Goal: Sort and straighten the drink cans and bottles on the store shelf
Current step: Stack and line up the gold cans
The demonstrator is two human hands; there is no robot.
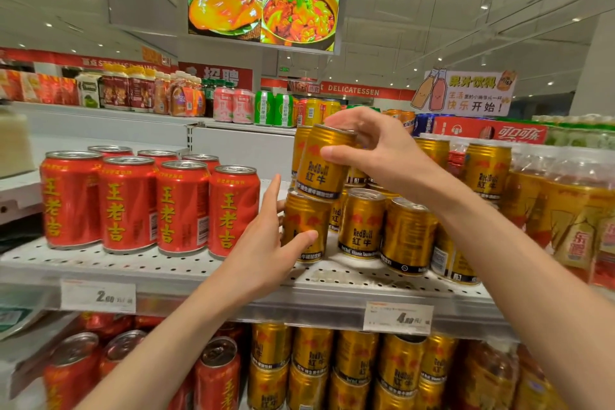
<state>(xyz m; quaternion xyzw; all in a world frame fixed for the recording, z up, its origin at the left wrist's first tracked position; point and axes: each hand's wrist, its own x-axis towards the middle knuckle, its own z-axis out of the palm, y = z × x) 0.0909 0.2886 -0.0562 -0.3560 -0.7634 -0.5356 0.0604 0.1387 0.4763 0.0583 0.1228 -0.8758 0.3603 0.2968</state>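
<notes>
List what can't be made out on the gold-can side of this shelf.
Only the head view.
- Lower gold can: the left hand covers its label.
- Upper gold can: whether it rests on the lower can or hangs in the right hand's grip is unclear.
- Gold cans behind the right forearm: hidden.
- Price tag: fine print blurred.
- Bottles at the right: cut off by the edge.

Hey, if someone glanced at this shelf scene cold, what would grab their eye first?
The right hand gripping a tilted gold Red Bull can atop the stack, centre frame. Below it the left hand steadies a lower Red Bull can. Bright red Wanglaoji cans line the shelf left.
</notes>
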